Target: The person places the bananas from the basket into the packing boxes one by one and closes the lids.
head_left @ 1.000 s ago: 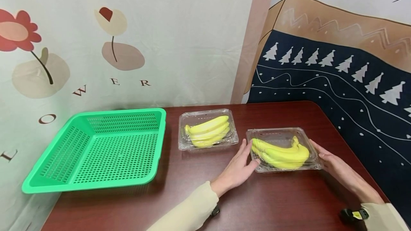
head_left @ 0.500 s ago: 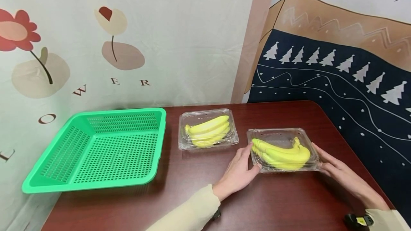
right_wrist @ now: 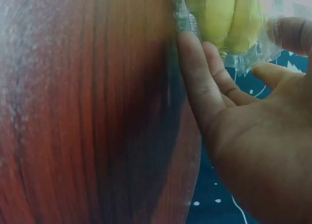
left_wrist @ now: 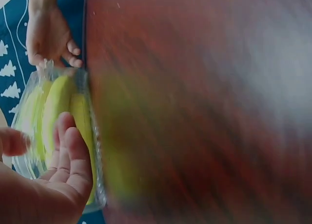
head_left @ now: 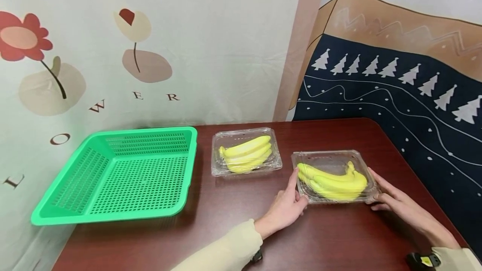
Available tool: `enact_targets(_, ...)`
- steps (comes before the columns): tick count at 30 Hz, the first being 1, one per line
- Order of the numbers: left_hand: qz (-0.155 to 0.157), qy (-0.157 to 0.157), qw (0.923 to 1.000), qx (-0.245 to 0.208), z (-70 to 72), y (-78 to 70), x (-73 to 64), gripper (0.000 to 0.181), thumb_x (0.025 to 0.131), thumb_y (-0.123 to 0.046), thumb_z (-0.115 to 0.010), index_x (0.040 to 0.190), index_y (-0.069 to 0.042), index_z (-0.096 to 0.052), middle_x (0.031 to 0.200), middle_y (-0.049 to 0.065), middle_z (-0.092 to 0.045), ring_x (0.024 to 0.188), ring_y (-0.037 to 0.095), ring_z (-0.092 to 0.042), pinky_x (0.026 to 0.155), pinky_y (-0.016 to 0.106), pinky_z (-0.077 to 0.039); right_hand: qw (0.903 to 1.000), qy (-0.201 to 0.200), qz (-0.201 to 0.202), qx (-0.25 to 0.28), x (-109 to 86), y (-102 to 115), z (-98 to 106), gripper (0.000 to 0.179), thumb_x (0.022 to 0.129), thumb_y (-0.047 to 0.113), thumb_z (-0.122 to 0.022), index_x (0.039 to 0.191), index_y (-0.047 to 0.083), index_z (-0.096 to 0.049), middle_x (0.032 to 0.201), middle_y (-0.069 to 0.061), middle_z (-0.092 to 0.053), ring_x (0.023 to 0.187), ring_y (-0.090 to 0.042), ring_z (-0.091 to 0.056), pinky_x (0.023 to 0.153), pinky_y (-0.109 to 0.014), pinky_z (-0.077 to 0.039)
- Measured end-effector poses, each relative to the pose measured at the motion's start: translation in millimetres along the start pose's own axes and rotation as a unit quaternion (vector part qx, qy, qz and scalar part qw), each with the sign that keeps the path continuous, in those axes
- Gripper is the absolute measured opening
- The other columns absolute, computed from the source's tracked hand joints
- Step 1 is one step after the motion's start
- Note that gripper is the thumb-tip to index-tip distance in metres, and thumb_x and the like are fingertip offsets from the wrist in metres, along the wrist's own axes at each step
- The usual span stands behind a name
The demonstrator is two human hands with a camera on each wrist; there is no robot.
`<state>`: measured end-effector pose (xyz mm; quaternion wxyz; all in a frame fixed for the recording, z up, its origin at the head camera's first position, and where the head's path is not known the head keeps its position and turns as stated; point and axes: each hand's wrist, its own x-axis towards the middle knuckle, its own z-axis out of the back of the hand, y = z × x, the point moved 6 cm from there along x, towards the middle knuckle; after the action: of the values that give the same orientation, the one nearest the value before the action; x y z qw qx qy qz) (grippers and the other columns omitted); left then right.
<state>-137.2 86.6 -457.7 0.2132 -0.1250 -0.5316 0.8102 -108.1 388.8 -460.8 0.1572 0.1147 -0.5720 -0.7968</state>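
A clear plastic clamshell box (head_left: 324, 159) with yellow bananas (head_left: 335, 185) inside lies on the right half of the table. My left hand (head_left: 282, 211) grips its left end: the index finger points along the side, the thumb sits at the near corner, and the other fingers are curled. From the other side my right hand (head_left: 408, 210) holds the right end, its digits at the edge and near corner. In the right wrist view, fingertips (right_wrist: 192, 44) meet the box's ridged edge. The left wrist view shows the left fingers (left_wrist: 73, 151) bent in front of the bananas (left_wrist: 57, 100).
A second clear box (head_left: 241, 137) of bananas stands farther back, left of the held one. At the left is a green plastic basket (head_left: 113, 218) with nothing in it. The dark red table (head_left: 226, 204) meets a printed curtain (head_left: 226, 53) at the back.
The left hand has drawn in its middle fingers, leaving the index finger extended, and both hands have come in closer against the box. The head view has shifted slightly.
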Motion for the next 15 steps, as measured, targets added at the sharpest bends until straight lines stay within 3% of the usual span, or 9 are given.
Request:
enact_targets(1, 0.007, 0.002, 0.9997, -0.023, -2.2, 0.2, -0.5, 0.082, 0.098, -0.012, -0.059, 0.167, -0.017, -0.015, 0.069, -0.004, -0.067, 0.055, 0.003, -0.060, 0.059, 0.021, -0.049, 1.0000, 0.004, -0.002, 0.000, 0.1, -1, 1, 0.071, 0.110, -0.001, -0.037, 0.168, 0.025, -0.006, 0.141, 0.028, -0.043, 0.102, -0.009, -0.068, 0.081, -0.027, -0.059)
enact_targets(4, 0.026, 0.006, 0.9952, -0.094, -8.7, 0.2, -2.4, 0.084, 0.100, -0.005, -0.054, 0.168, -0.021, -0.009, 0.070, 0.002, -0.071, 0.055, 0.012, -0.065, 0.053, 0.025, -0.053, 0.9994, 0.028, -0.013, 0.014, 1.1, -3, 0, 0.073, 0.111, 0.000, -0.034, 0.168, 0.034, -0.003, 0.124, 0.009, -0.061, 0.093, -0.017, -0.070, 0.076, -0.030, -0.060)
enact_targets(8, 0.044, 0.007, 0.9858, -0.162, -15.8, 0.4, -4.2, 0.083, 0.102, -0.002, -0.048, 0.168, -0.025, -0.003, 0.072, 0.009, -0.074, 0.056, 0.016, -0.068, 0.055, 0.028, -0.056, 0.9942, 0.069, -0.031, 0.076, 2.7, -4, -5, 0.073, 0.112, 0.002, -0.028, 0.166, 0.040, 0.003, 0.098, -0.011, -0.064, 0.087, -0.022, -0.068, 0.074, -0.032, -0.060)
enact_targets(15, 0.051, -0.003, 0.9790, -0.197, -21.1, -0.5, -5.0, 0.085, 0.101, 0.002, -0.045, 0.168, -0.023, 0.000, 0.072, 0.009, -0.074, 0.056, 0.015, -0.068, 0.057, 0.025, -0.057, 0.9752, 0.114, -0.008, 0.189, 5.6, -1, -13, 0.076, 0.109, -0.004, -0.018, 0.165, 0.041, 0.008, 0.094, -0.007, -0.066, 0.082, -0.022, -0.068, 0.070, -0.031, -0.058)
